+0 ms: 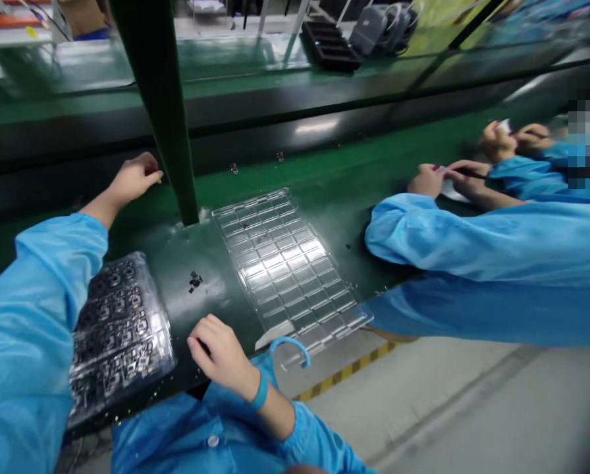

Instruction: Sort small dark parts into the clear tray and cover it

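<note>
My left hand [135, 178] reaches out over the far side of the green bench, beside the dark green post. Its thumb and fingers are pinched together; whatever sits between the tips is too small to make out. Below that arm lies a clear tray filled with small circuit boards [127, 322], partly hidden by my sleeve. My right hand [220, 352] is loosely curled near the bench's front edge, with nothing visible in it. A blue strap [260, 392] circles that wrist. Nearby are a few small black pieces [195, 282] and a clear compartment tray [288, 263], overhanging the edge.
A dark green post [169, 118] rises from the bench [176, 247]. Small parts [233, 168] lie along the dark belt [255, 125]. At right, blue-sleeved co-workers' hands [448, 179] handle something white. A blue coiled cord [292, 343] curves over the clear tray's near end.
</note>
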### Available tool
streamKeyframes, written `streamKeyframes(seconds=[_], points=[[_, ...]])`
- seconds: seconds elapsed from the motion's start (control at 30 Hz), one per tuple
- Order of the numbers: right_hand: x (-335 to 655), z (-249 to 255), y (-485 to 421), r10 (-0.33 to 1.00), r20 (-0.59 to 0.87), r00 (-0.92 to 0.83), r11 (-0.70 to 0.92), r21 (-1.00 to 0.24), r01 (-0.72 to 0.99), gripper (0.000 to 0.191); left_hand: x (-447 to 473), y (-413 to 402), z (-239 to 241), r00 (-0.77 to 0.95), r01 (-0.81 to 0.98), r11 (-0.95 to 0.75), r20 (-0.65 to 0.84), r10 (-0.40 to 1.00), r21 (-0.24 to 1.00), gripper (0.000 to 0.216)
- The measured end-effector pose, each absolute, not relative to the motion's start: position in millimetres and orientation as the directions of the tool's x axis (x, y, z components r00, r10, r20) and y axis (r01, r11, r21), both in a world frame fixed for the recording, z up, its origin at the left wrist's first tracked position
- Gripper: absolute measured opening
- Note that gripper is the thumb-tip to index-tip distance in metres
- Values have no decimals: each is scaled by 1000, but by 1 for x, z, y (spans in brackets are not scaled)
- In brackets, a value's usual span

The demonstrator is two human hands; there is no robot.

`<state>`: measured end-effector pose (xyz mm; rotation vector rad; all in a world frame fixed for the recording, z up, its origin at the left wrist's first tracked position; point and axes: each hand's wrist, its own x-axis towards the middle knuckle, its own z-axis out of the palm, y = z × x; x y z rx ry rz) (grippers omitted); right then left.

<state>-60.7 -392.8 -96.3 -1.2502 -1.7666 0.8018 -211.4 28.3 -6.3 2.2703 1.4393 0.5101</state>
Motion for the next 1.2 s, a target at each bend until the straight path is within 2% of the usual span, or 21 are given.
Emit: streamKeyframes(seconds=[0.13,0.27,0.33,0.4,0.47,0.57,0.63,0.73,0.8,0.93,1.07,1.13,1.2], points=[[-61,-98,-392,958,260,-125,288,-860,420,25,-278,-22,27,208,777,-197,52,977,597,16],[-55,-96,-384,964,232,-131,266,-817,512,15,-336,-101,46,46,723,-113,115,992,681,12],[-50,-94,-377,974,188,-125,225,-761,609,13,-355,-151,51,3,598,-117,143,990,793,14],[-44,-92,-366,985,137,-106,172,-694,700,20,-364,-206,53,-25,419,-126,151,988,899,18],[-41,-88,-354,990,95,-106,142,-627,766,29,-367,-263,53,-61,312,-106,131,989,944,20],[-42,-80,-338,991,29,-132,128,-515,848,39,-364,-347,41,-44,204,-29,39,998,979,23],[-46,-73,-330,990,-21,-142,119,-430,895,43,-360,-395,23,-12,212,-1,4,1000,977,29],[-52,-65,-323,990,-69,-127,98,-326,940,44,-350,-447,-12,-102,345,-80,122,987,935,37],[-54,-62,-320,991,-74,-113,87,-288,954,41,-340,-468,-32,-154,350,-119,182,971,929,40],[-53,-59,-316,990,-57,-126,108,-258,960,32,-321,-481,-54,-189,116,-77,98,977,990,31],[-50,-61,-316,987,-13,-161,152,-262,953,24,-309,-475,-55,-134,-127,-6,-11,991,992,28],[-45,-64,-322,975,54,-215,220,-334,917,21,-302,-470,-51,-134,-277,-12,-26,991,961,29],[-38,-68,-331,950,125,-285,310,-459,833,21,-295,-467,-46,-160,-432,-26,-49,986,901,29]])
